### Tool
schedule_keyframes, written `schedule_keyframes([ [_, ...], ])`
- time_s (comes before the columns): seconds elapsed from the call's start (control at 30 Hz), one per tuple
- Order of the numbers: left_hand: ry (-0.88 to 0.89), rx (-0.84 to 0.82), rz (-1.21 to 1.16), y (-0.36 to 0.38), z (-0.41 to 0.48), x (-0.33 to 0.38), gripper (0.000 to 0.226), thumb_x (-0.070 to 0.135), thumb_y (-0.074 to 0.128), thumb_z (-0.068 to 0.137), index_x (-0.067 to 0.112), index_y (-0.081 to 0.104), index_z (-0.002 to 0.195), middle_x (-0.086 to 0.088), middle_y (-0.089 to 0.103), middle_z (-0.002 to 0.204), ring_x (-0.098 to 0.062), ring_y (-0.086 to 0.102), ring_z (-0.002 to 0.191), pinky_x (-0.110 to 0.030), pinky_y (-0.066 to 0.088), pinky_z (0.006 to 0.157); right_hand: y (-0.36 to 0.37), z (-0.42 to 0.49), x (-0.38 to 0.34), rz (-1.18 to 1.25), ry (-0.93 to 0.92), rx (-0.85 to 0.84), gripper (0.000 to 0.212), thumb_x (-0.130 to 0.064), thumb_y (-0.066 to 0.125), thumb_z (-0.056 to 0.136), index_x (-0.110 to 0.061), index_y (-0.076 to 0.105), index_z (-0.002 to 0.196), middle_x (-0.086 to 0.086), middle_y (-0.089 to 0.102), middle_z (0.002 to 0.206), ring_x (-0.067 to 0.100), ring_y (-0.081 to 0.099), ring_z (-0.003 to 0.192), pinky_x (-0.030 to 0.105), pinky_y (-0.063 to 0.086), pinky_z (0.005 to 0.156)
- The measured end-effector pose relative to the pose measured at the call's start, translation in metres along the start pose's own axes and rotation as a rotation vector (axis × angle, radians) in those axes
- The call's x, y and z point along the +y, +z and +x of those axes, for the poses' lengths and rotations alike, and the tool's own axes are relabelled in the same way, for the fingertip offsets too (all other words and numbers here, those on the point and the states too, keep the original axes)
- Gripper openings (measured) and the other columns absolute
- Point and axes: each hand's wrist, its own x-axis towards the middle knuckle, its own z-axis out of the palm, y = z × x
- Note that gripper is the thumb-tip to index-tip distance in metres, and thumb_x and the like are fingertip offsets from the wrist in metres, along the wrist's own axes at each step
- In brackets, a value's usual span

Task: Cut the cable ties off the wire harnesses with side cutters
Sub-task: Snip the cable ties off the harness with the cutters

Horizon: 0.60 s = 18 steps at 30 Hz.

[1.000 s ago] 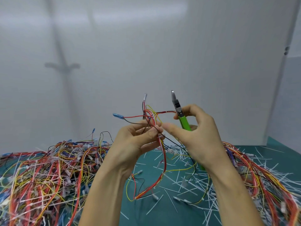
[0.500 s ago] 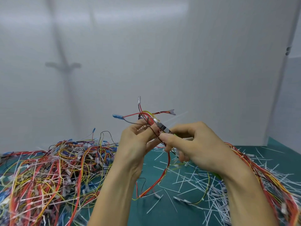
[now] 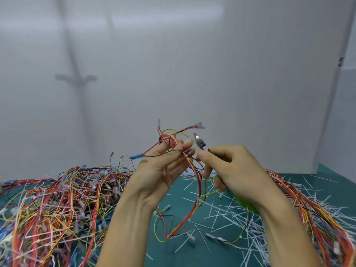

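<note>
Her left hand (image 3: 159, 173) pinches one wire harness (image 3: 166, 137) up off the counter (image 3: 192, 253), likely so the right hand (image 3: 237, 170), gripping the side cutters (image 3: 199, 142), reaches a tie

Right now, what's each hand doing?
Left hand: pinching the wire harness.
Right hand: gripping the side cutters.

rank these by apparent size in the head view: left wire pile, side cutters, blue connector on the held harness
1. left wire pile
2. side cutters, though the right hand hides most
3. blue connector on the held harness
</note>
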Motion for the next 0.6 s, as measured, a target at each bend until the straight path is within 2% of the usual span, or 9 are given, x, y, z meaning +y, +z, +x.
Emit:
schedule_keyframes([
  [0.07,0.010,0.029,-0.062,0.001,0.001,-0.001,0.012,0.011,0.068,0.068,0.013,0.077,0.076,-0.008,0.077,0.095,-0.016,0.075,0.081,-0.023,0.059,0.066,-0.002,-0.001,0.000,0.007,-0.008,-0.028,0.043,-0.061,0.057,0.081,-0.020,0.069,0.078,0.000,0.072,0.070,0.017,0.060,0.049,0.031,0.048,0.056],
  [0.2,0.045,0.065,-0.041,0.001,0.001,-0.003,0.025,0.019,0.070,0.069,0.017,0.067,0.094,0.000,0.077,0.100,-0.006,0.072,0.074,-0.014,0.053,0.051,-0.005,-0.004,-0.003,-0.019,-0.047,-0.060,0.034,-0.059,0.059,0.083,-0.025,0.067,0.083,-0.001,0.073,0.071,0.021,0.063,0.050,0.031,0.051,0.054],
  [0.33,0.122,0.101,0.063,0.002,-0.001,-0.003,0.031,0.024,0.071,0.068,0.019,0.065,0.098,0.003,0.077,0.096,-0.003,0.071,0.076,-0.011,0.048,0.046,-0.005,-0.006,-0.010,-0.068,-0.083,-0.015,0.035,-0.064,0.059,0.079,-0.030,0.064,0.084,-0.004,0.072,0.068,0.011,0.060,0.048,0.022,0.047,0.047],
  [0.43,0.168,0.095,0.195,0.004,-0.001,-0.004,0.030,0.028,0.070,0.072,0.021,0.065,0.101,0.004,0.076,0.103,0.001,0.069,0.078,-0.009,0.043,0.045,-0.004,-0.007,-0.013,-0.183,-0.073,-0.044,0.037,-0.067,0.055,0.081,-0.031,0.063,0.083,-0.008,0.072,0.067,0.005,0.058,0.048,0.031,0.050,0.057],
  [0.53,0.200,0.077,0.239,0.007,-0.002,-0.006,0.028,0.027,0.067,0.075,0.020,0.064,0.102,0.003,0.076,0.104,0.000,0.069,0.079,-0.010,0.040,0.043,-0.003,-0.008,-0.014,-0.268,-0.046,-0.048,0.043,-0.070,0.050,0.081,-0.029,0.063,0.080,-0.010,0.072,0.066,0.002,0.057,0.049,0.027,0.043,0.060],
  [0.6,0.213,0.077,0.235,0.009,-0.002,-0.007,0.029,0.025,0.066,0.075,0.018,0.063,0.103,0.001,0.076,0.103,-0.003,0.069,0.080,-0.010,0.040,0.043,-0.004,-0.008,-0.014,-0.310,-0.026,-0.051,0.045,-0.070,0.048,0.083,-0.028,0.063,0.079,-0.010,0.072,0.064,0.002,0.058,0.048,0.027,0.044,0.060],
])
